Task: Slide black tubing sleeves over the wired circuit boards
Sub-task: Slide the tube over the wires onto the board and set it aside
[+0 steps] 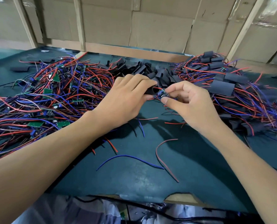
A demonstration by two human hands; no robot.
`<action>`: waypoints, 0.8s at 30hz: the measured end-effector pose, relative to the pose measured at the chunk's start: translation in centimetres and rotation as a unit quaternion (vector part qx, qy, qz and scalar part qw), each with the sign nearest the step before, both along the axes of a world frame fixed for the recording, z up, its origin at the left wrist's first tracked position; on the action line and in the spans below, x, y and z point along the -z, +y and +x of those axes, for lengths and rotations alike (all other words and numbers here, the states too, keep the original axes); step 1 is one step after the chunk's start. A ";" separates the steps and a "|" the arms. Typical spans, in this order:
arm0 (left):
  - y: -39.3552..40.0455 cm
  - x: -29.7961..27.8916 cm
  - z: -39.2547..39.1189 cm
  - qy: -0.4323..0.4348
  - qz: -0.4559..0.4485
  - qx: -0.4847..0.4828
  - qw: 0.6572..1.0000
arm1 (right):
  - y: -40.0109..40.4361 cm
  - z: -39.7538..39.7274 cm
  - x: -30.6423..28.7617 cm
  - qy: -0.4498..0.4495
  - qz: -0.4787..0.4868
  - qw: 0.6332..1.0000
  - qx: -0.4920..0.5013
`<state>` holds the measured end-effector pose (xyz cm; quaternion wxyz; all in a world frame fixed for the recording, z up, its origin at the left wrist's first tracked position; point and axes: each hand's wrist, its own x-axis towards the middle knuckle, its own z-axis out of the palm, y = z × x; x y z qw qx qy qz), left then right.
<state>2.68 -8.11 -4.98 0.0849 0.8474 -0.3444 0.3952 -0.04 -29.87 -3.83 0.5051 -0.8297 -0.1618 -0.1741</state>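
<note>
On the left of the dark green desk lies a tangled heap of unsleeved boards, small green circuit boards trailing red, blue and black wires. Just right of that heap, the person's left hand reaches forward with its fingers curled over a black tubing sleeve; the grip is closed round the sleeve, whose open mouth faces right toward the other hand. Behind both hands, toward the far edge of the desk, sits a loose pile of empty sleeves, flat black pieces lying over one another. Immediately right of the held sleeve's mouth is a small circuit board, pinched between the thumb and forefinger of the right hand; that grip is a tight fingertip pinch, with the remaining fingers loosely curled above it. The board lies between the two hands, just at the sleeve's opening, and its red wire runs into the sleeve; how far the board itself has entered cannot be told. Below the hands, a few loose wire ends, red and blue, lie on the bare desk surface. Farther right spreads a heap of sleeved boards, black tubes with red and blue wires fanning out of their ends. Cardboard panels stand behind the desk.
</note>
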 end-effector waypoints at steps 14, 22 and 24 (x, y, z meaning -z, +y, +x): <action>0.2 0.0 0.1 -0.048 0.037 0.040 0.997 | -0.3 -0.4 -0.6 -0.015 0.012 0.997 -0.069; 0.2 -0.1 0.1 0.008 -0.004 0.103 0.995 | -0.6 -0.4 -1.2 0.008 0.064 0.996 -0.065; 0.3 -0.1 0.2 0.017 -0.013 0.114 0.993 | -0.7 -0.5 -1.4 0.014 0.068 0.995 -0.077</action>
